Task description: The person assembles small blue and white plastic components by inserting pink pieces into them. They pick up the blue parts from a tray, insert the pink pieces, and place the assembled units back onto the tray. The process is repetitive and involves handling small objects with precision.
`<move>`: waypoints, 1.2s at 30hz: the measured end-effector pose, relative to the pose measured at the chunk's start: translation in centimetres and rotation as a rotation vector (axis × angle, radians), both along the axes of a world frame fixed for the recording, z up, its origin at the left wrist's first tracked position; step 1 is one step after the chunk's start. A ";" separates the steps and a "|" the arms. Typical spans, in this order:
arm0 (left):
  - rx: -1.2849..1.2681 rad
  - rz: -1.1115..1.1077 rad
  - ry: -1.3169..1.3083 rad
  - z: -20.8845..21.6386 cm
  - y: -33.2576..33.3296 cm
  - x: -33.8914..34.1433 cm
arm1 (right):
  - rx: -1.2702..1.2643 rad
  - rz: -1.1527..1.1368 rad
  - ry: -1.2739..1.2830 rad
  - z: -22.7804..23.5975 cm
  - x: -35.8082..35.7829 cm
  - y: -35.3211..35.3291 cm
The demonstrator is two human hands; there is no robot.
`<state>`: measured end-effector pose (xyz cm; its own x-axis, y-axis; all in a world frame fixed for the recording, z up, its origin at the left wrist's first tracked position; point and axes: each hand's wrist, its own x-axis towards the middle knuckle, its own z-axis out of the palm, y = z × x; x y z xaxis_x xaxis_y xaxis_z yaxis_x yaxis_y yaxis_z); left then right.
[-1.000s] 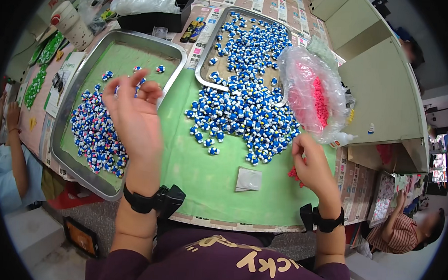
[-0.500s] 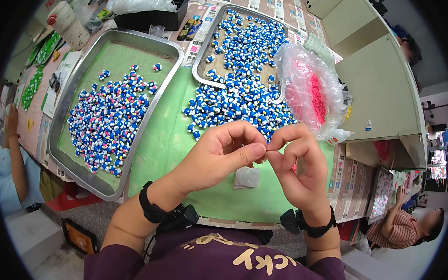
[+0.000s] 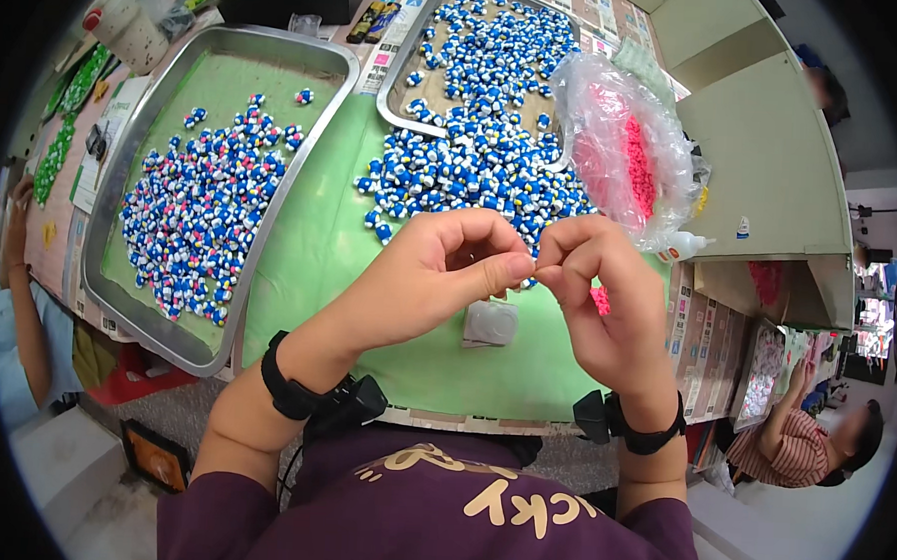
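My left hand (image 3: 439, 270) and my right hand (image 3: 608, 297) meet over the green table cover (image 3: 309, 274). Thumb and forefinger of each are pinched, tips touching; whatever is between them is too small or hidden to name. Small pink pieces (image 3: 600, 300) show beside my right palm. Below the fingers lies a small whitish translucent pad (image 3: 491, 323). Just beyond my hands spreads a heap of small blue-and-white figurines (image 3: 473, 171), spilling from a metal tray (image 3: 412, 124). To the left, another metal tray (image 3: 235, 301) holds similar figurines, many with pink bits.
A clear plastic bag (image 3: 577, 95) of pink pieces sits at the right, beside a small white bottle (image 3: 682, 246) and a pale cabinet (image 3: 773, 184). A black box (image 3: 290, 5) and a white bucket (image 3: 126, 28) stand at the back left. Other people work on both sides.
The view has shifted slightly, so the trays appear higher in the picture. My fingertips stay pinched together, with my right hand turned a little and more pink showing by its palm.
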<state>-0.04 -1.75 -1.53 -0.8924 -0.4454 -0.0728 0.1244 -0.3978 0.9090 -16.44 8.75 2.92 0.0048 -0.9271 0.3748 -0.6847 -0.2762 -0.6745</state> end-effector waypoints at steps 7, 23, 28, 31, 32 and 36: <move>-0.824 0.167 -0.486 0.9 -3.5 2.6 | 0.460 0.081 -0.122 -0.8 -1.3 0.7; -1.261 -0.043 -0.486 -1.4 -3.1 3.2 | 0.539 0.079 0.062 -1.4 0.0 -0.1; -1.236 -0.036 -0.495 -1.2 -2.9 3.0 | 0.541 0.075 0.067 -0.9 0.0 0.1; -1.237 -0.012 -0.504 -1.4 -2.9 3.0 | 0.565 0.050 -0.119 -0.1 -0.1 0.4; -1.220 -0.011 -0.498 -1.5 -2.8 2.9 | 0.577 0.032 -0.200 0.2 -0.1 0.6; -1.155 -0.046 -0.500 -1.3 -3.1 2.6 | 0.441 0.030 -0.374 0.6 -0.3 1.1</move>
<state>2.59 -4.80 -2.88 -0.8964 -0.4433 0.0042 -0.3256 0.6647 0.6724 -16.78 9.90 3.47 -0.0246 -0.9976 -0.0653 -0.3741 0.0697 -0.9248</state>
